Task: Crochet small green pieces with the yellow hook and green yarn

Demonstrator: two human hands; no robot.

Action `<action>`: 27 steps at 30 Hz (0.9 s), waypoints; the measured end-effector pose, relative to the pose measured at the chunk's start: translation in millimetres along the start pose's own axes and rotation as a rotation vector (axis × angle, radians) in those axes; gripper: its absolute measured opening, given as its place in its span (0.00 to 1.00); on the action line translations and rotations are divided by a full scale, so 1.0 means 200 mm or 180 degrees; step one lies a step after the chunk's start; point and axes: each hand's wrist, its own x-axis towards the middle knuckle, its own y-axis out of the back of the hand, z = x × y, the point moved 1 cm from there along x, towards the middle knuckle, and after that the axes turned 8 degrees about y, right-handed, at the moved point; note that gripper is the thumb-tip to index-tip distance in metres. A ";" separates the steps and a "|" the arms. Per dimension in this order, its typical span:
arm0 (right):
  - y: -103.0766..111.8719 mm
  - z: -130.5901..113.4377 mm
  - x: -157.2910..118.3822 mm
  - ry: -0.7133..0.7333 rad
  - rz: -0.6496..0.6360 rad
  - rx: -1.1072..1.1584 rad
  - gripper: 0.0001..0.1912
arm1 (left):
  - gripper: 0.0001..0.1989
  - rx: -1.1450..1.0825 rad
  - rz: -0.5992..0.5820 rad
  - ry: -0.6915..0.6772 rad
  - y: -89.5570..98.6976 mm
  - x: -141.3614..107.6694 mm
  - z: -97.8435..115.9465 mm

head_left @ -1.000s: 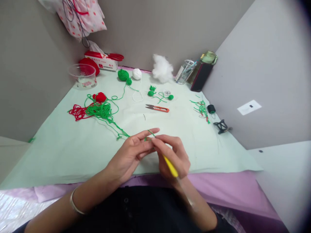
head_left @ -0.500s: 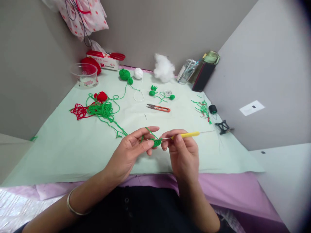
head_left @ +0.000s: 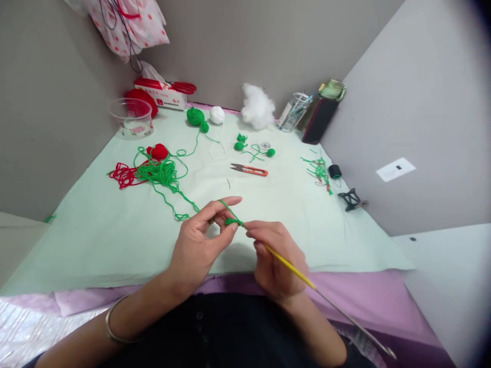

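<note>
Between the thumb and fingers of my left hand [head_left: 203, 237] is a small green crocheted piece [head_left: 232, 222], partly covered by the fingertips. Green yarn [head_left: 229, 207] runs from it over the raised index finger. My right hand [head_left: 282, 258] is closed around a crochet hook [head_left: 292, 268] with a yellow handle; its long metal rear end slants down to the right. The hook's front tip meets the green piece, though the fingers partly hide it. From my left hand, the yarn leads back to a loose green tangle [head_left: 163, 174] on the table.
Orange-handled thread snips [head_left: 249, 169] lie beyond my hands. Farther back are green yarn balls [head_left: 195, 116], a white ball [head_left: 217, 115], fluffy stuffing [head_left: 258, 106] and a clear cup [head_left: 294, 112]. A plastic tub [head_left: 132, 120] stands left; yarn scraps [head_left: 319, 171] and a black spool [head_left: 335, 171] lie right.
My right hand has turned, swinging the hook from nearly level to a steep slant, rear end down to the right. My left hand has shifted slightly left with the green piece.
</note>
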 end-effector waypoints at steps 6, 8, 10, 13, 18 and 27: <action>-0.01 0.02 0.00 -0.0147 0.0177 0.0259 0.14 | 0.15 0.0035 -0.0096 0.0021 0.01 -0.01 0.00; -0.02 0.03 -0.01 -0.0002 0.0092 0.0096 0.14 | 0.15 -0.0021 -0.0047 0.0031 0.00 -0.01 0.00; -0.03 0.03 -0.03 0.0200 0.0028 -0.0239 0.15 | 0.17 -0.0196 -0.0045 0.0108 -0.01 -0.01 0.00; -0.06 0.05 -0.06 0.0441 0.0080 -0.0739 0.20 | 0.23 -0.0887 -0.0354 0.0589 -0.02 0.00 0.00; -0.03 0.05 -0.02 -0.0416 0.0467 0.0150 0.13 | 0.17 -0.1893 -0.0861 0.1361 0.00 0.04 0.00; -0.05 0.05 0.03 -0.0900 0.0477 0.0921 0.10 | 0.19 -0.1357 -0.0676 0.0771 -0.04 0.01 -0.01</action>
